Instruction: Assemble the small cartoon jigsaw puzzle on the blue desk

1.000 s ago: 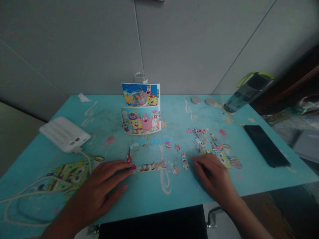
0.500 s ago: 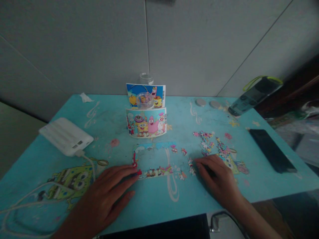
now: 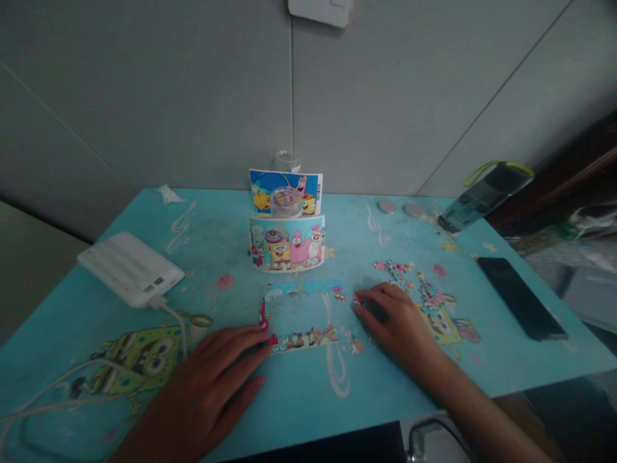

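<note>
Right hand (image 3: pixel 398 325): thumb and forefinger at a small loose piece (image 3: pixel 357 300), just right of the puzzle border (image 3: pixel 303 339); whether my tips have closed on it, cannot tell. Left hand (image 3: pixel 219 376): unclenched, fingers spread, fingertips at the border's lower left corner, grasping nothing that I can make out. Risks, as I judge them: too firm a push from my left fingertips could skew that corner, where red bits sit slightly apart; the border is one thin strip, nothing filling its middle, so a sideways nudge might bow or split it. My right wrist lies low; dragged back, it could sweep another loose piece (image 3: pixel 355 345) or scatter the piece pile (image 3: pixel 429 289). Dim light and printed cartoon figures on the tabletop (image 3: pixel 216 241) could make pieces easy to misread. Surface: turquoise, scuffed toward the back. Behind the border, a picture card (image 3: pixel 286 247), then a clear round container (image 3: pixel 286 204) before a second card (image 3: pixel 312 183). Left: white power bank (image 3: pixel 130 267), its cable (image 3: pixel 184 337) looping near my forearm; a snag there is possible. Right: dark phone (image 3: pixel 520 299), bottle (image 3: pixel 482 198) at the far corner. Grey panelled wall (image 3: pixel 193 96) backs everything.
</note>
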`<state>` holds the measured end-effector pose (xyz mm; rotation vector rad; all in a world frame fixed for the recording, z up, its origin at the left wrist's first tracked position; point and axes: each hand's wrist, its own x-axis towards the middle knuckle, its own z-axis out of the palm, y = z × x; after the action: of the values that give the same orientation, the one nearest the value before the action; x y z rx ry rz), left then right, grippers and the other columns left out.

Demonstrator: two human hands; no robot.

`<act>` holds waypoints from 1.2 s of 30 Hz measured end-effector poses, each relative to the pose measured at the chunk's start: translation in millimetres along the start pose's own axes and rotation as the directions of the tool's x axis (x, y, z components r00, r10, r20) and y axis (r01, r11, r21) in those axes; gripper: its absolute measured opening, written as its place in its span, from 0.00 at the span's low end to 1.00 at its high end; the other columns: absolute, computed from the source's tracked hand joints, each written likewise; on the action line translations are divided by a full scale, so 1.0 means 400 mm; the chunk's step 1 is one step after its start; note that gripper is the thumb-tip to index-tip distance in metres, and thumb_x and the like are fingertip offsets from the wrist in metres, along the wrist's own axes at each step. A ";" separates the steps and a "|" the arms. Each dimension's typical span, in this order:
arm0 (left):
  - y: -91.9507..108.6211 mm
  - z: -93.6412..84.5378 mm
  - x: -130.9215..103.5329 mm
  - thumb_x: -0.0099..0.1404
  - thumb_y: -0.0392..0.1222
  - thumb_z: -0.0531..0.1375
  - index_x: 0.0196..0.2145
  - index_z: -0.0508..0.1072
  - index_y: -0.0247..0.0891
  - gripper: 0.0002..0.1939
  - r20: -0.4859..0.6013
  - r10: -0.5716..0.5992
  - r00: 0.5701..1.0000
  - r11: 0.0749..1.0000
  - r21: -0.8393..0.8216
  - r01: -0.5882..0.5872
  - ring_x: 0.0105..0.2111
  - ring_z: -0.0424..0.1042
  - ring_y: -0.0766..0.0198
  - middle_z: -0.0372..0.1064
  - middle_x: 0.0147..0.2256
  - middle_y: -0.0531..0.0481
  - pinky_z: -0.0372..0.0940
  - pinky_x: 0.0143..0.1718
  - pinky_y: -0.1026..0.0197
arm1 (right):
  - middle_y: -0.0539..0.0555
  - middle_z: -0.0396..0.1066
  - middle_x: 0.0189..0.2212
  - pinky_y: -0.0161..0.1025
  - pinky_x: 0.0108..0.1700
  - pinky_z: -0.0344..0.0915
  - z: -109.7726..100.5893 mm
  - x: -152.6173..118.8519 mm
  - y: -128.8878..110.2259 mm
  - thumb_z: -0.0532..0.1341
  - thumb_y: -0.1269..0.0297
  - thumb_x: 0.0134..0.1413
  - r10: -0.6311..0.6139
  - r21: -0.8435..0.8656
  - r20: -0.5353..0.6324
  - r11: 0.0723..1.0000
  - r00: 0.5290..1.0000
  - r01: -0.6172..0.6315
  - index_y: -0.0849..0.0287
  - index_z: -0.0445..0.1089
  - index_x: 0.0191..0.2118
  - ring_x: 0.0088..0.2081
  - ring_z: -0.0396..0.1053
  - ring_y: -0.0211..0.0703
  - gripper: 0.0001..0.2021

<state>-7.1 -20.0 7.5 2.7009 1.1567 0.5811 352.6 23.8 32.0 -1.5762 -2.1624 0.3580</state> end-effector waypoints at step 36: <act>0.011 -0.004 0.013 0.71 0.38 0.60 0.61 0.70 0.43 0.21 0.000 -0.005 1.000 1.000 -0.013 0.005 0.60 0.65 0.54 0.67 0.60 0.47 0.63 0.60 0.48 | 0.52 0.80 0.39 0.49 0.45 0.70 -0.007 -0.026 -0.015 0.62 0.63 0.67 -0.145 0.192 0.070 0.973 0.987 0.129 0.49 0.80 0.47 0.40 0.75 0.46 0.09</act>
<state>-1.7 -19.3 11.8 2.6859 1.1557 0.5866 351.5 11.9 35.1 -1.3230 -2.2137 0.5739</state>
